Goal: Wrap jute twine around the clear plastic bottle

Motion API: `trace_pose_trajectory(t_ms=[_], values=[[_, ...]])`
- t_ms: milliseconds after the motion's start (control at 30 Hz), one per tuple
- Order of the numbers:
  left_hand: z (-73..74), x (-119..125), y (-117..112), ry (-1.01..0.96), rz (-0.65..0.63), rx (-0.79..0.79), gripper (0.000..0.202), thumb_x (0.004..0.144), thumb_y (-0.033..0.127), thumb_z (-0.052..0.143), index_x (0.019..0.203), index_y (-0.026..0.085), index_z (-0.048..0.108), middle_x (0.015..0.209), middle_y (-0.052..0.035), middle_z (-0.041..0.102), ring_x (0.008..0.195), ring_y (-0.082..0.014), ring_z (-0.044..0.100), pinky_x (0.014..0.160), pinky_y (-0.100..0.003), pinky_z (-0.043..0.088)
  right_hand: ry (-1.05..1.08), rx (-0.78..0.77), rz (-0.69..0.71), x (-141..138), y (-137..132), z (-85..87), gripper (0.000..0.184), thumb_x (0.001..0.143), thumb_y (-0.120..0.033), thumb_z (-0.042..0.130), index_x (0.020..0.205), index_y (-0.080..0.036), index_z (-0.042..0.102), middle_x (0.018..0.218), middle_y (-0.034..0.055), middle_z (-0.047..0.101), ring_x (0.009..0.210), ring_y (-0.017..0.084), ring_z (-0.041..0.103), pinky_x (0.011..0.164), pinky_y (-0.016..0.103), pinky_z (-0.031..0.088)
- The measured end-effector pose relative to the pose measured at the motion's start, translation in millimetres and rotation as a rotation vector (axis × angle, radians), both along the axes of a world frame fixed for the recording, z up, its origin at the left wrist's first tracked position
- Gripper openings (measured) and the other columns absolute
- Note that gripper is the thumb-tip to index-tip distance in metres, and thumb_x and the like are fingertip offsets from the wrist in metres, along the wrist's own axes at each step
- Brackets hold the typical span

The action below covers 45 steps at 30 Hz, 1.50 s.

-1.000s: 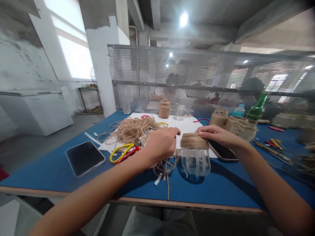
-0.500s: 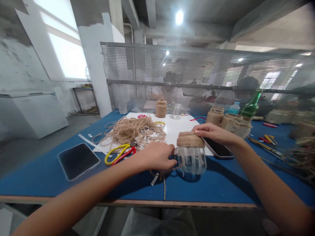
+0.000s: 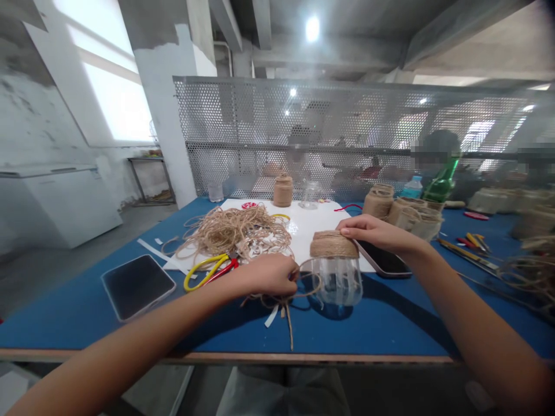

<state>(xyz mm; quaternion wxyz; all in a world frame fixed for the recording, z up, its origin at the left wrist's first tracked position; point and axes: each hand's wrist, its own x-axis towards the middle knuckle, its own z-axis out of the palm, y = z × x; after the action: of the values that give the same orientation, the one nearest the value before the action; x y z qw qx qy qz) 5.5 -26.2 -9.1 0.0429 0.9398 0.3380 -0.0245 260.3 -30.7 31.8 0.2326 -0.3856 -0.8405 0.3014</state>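
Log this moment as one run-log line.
left hand: holding jute twine | right hand: resting on twine-wrapped glass jar | nearby: scissors

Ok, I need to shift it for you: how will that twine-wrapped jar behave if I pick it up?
The clear jar looks like glass, so likely fragile. Its bare lower part may be slippery; the twine band under the right hand should grip better. A strand running to the left hand could tug it.
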Motion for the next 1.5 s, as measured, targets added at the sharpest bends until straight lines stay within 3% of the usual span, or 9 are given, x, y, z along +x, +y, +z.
trace_pose_trajectory(t_ms=[100, 267, 433, 767, 933, 1067, 1267, 1367, 1500], values=[[13.4, -10.0, 12.4, 0.097, 0.149, 0.291, 0.017, 0.069, 0.023, 0.047, 0.074, 0.017, 0.062, 0.074, -0.0099, 0.066, 0.067, -0.0225, 0.060, 0.054, -0.027, 0.038, -0.009, 0.007, 0.002, 0.9, 1.0, 0.2, 0.031, 0.086, -0.041, 0.044, 0.072, -0.015, 0.055, 0.069, 0.0005, 0.048, 0.067, 0.013, 0.043, 0.064, 0.025, 0.035], [38.3, -35.4, 42.8, 0.116, 0.334, 0.413, 0.020, 0.076, 0.021, 0.041, 0.080, 0.016, 0.060, 0.078, -0.0123, 0.065, 0.072, -0.0242, 0.060, 0.058, -0.029, 0.040, -0.021, 0.013, -0.003, 2.1, 2.4, -0.3, 0.031, 0.085, -0.041, 0.044, 0.076, -0.015, 0.058, 0.072, 0.0016, 0.051, 0.070, 0.014, 0.045, 0.066, 0.026, 0.036], [38.3, -40.4, 54.5, 0.030, 0.427, 0.526, 0.030, 0.083, 0.026, 0.033, 0.108, 0.019, 0.050, 0.087, -0.0111, 0.064, 0.076, -0.0240, 0.059, 0.061, -0.029, 0.039, -0.012, 0.000, -0.013, 1.2, 1.6, -0.1, 0.032, 0.085, -0.042, 0.044, 0.076, -0.015, 0.058, 0.072, 0.0016, 0.052, 0.069, 0.014, 0.045, 0.065, 0.026, 0.036], [42.0, -45.8, 54.4, -0.151, 0.014, -0.047, 0.021, 0.070, 0.019, 0.042, 0.085, 0.018, 0.056, 0.083, -0.0018, 0.060, 0.073, -0.0145, 0.053, 0.061, -0.023, 0.036, 0.018, -0.031, -0.008, 2.4, -0.3, 0.5, 0.032, 0.085, -0.042, 0.045, 0.079, -0.014, 0.058, 0.076, 0.0027, 0.053, 0.072, 0.014, 0.047, 0.066, 0.027, 0.036], [52.7, -60.9, 42.3, -0.087, -0.009, -0.146, 0.036, 0.070, 0.020, 0.044, 0.105, 0.019, 0.052, 0.088, -0.0022, 0.059, 0.073, -0.0143, 0.053, 0.064, -0.023, 0.040, 0.026, -0.014, -0.014, 2.2, 0.1, 0.2, 0.032, 0.085, -0.042, 0.045, 0.074, -0.014, 0.057, 0.071, 0.0011, 0.050, 0.068, 0.013, 0.044, 0.064, 0.026, 0.035], [50.9, -50.4, 19.6, -0.163, -0.116, 0.060, 0.041, 0.068, 0.013, 0.044, 0.108, 0.020, 0.052, 0.110, -0.0044, 0.054, 0.100, -0.0181, 0.048, 0.086, -0.029, 0.036, 0.020, -0.022, -0.015, 2.2, 0.1, 0.2, 0.032, 0.085, -0.042, 0.044, 0.074, -0.015, 0.056, 0.070, 0.0010, 0.049, 0.068, 0.013, 0.044, 0.064, 0.026, 0.035], [39.9, -1.0, -30.9, -0.261, 0.092, 0.673, 0.024, 0.078, 0.021, 0.042, 0.096, 0.014, 0.056, 0.116, -0.0145, 0.050, 0.112, -0.0311, 0.037, 0.093, -0.052, 0.023, 0.019, -0.032, 0.002, 2.0, -0.1, 0.3, 0.031, 0.086, -0.040, 0.044, 0.074, -0.014, 0.055, 0.071, 0.0007, 0.048, 0.069, 0.013, 0.044, 0.065, 0.026, 0.034], [36.4, 15.6, -42.1, -0.282, 0.065, 0.724, 0.025, 0.085, 0.029, 0.038, 0.096, 0.014, 0.055, 0.110, -0.0144, 0.054, 0.115, -0.0309, 0.035, 0.096, -0.054, 0.016, 0.021, -0.039, 0.001, 1.9, 0.0, 0.2, 0.030, 0.086, -0.040, 0.044, 0.074, -0.014, 0.054, 0.070, 0.0002, 0.048, 0.068, 0.013, 0.043, 0.065, 0.026, 0.034], [27.2, 27.8, -38.3, -0.273, 0.014, 0.637, 0.029, 0.087, 0.033, 0.035, 0.104, 0.013, 0.048, 0.091, -0.0100, 0.058, 0.089, -0.0258, 0.050, 0.085, -0.045, 0.032, 0.015, -0.025, 0.016, 2.7, 0.0, 1.2, 0.029, 0.086, -0.038, 0.045, 0.070, -0.015, 0.052, 0.067, -0.0012, 0.044, 0.065, 0.011, 0.041, 0.062, 0.025, 0.033]])
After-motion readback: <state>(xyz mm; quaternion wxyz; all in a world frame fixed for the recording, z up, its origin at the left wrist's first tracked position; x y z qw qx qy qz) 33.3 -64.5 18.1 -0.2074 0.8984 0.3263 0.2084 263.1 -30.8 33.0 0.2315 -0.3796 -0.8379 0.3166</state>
